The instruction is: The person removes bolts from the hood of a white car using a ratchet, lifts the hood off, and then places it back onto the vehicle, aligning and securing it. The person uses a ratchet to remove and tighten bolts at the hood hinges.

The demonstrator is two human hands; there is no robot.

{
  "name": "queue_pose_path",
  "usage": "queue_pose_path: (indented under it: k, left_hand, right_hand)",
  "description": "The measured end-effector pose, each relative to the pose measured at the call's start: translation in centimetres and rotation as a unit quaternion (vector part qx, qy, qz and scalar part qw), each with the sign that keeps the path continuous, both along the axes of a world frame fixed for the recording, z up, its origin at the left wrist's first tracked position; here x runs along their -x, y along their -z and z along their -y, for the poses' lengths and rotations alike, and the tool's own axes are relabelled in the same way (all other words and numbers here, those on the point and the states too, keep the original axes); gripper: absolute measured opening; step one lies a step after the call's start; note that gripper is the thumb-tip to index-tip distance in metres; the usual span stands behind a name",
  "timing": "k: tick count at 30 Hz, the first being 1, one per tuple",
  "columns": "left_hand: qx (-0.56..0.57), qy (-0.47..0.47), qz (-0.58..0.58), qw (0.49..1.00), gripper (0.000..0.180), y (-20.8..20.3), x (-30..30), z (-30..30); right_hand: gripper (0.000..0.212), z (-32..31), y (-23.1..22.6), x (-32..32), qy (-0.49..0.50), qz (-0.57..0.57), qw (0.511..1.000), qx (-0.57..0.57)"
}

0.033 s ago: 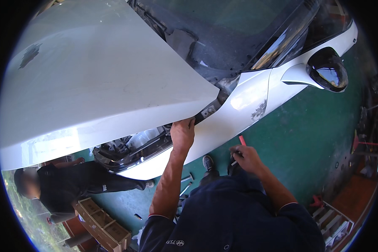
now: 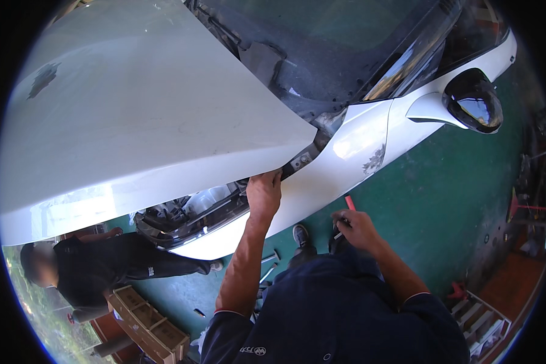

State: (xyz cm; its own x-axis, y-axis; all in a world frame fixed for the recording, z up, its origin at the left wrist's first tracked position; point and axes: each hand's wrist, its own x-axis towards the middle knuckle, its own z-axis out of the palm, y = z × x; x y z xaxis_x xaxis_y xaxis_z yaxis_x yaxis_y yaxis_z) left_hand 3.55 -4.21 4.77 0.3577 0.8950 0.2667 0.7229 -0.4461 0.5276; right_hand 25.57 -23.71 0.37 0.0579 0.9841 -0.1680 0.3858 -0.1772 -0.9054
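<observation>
The white car's hood point(image 2: 133, 103) stands raised a little above the fender point(image 2: 309, 182). My left hand point(image 2: 264, 197) is at the hood's lower edge, its fingers bent and closed there; the fingertips are hidden in the gap. Lower and to the right, in front of my body, my right hand point(image 2: 361, 230) is closed around a slim tool. A red handle-like piece point(image 2: 350, 203) shows just beyond these fingers and seems to belong to it. Past my left hand, the dark engine bay edge and a headlight point(image 2: 155, 227) are visible.
A person in dark clothes point(image 2: 97, 267) stands at the car's front left. Near them is a wooden crate point(image 2: 151, 324). Tools, one a hammer point(image 2: 272, 257), lie on the green floor by my feet. The side mirror point(image 2: 473, 102) juts out at right; a slatted rack point(image 2: 482, 318) stands lower right.
</observation>
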Motion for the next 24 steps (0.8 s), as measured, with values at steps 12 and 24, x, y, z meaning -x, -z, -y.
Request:
queue_pose_path:
  k: [12,24]
  left_hand:
    - [0.015,-0.071,-0.023,0.997,0.019,0.21,-0.39,0.07]
    - [-0.014,-0.046,-0.006,0.999,0.022,-0.21,-0.22,0.20]
  right_hand:
    - [0.024,-0.18,-0.05,0.11,-0.001,-0.003,1.000,0.009]
    - [0.024,-0.43,-0.19,0.42,0.007,0.000,1.000,0.020]
